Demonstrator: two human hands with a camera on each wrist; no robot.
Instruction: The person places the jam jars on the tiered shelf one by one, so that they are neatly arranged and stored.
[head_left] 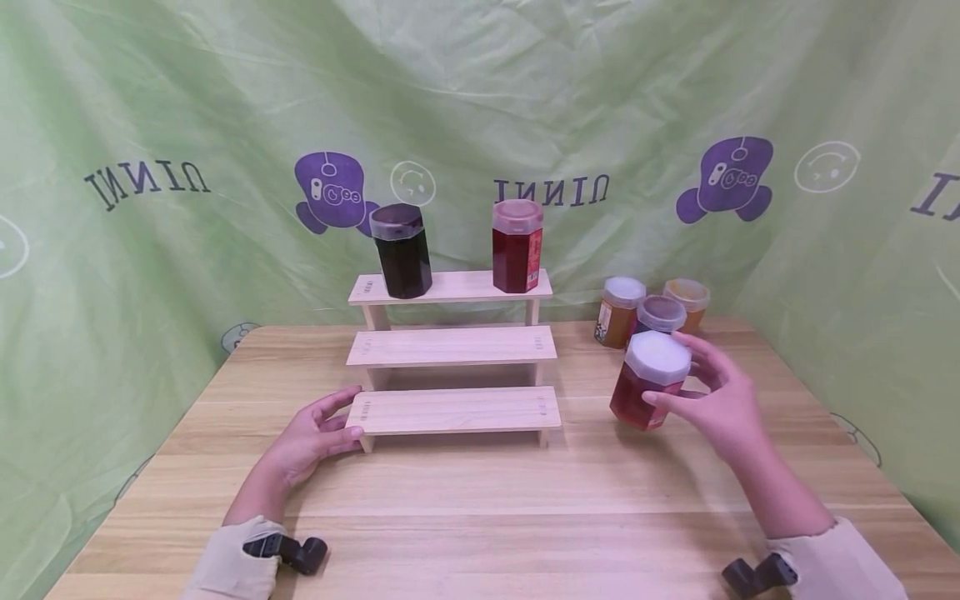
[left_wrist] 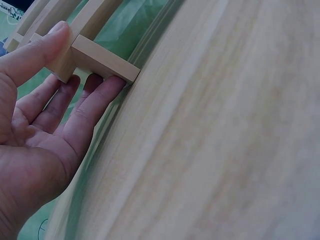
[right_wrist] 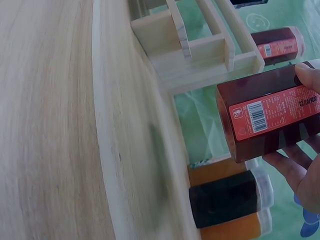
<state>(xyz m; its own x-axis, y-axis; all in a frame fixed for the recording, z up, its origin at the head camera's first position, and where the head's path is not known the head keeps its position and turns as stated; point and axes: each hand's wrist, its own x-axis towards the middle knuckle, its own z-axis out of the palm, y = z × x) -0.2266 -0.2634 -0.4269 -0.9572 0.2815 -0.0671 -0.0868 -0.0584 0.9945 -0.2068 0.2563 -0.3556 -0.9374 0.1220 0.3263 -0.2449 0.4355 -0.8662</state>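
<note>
My right hand (head_left: pixel 723 400) grips a jar of dark red contents (head_left: pixel 641 402) near its white lid, thumb on one side and fingers on the other. The jar tilts a little, held above the table; its red label with a barcode (right_wrist: pixel 258 116) shows in the right wrist view. At the left end of a three-step wooden display stand (head_left: pixel 453 410), my left hand (head_left: pixel 311 437) holds the lowest step between thumb and fingers. On the top step stand a dark, nearly black jar (head_left: pixel 405 265) at the left and another red jar (head_left: pixel 515 254) at the right.
Behind the held jar, at the table's back right, stand an amber jar with a white lid (head_left: pixel 617 321), a dark jar (head_left: pixel 660 312) and an orange jar (head_left: pixel 693 302). A green printed cloth (head_left: pixel 465 100) hangs behind the wooden table (head_left: pixel 480 517).
</note>
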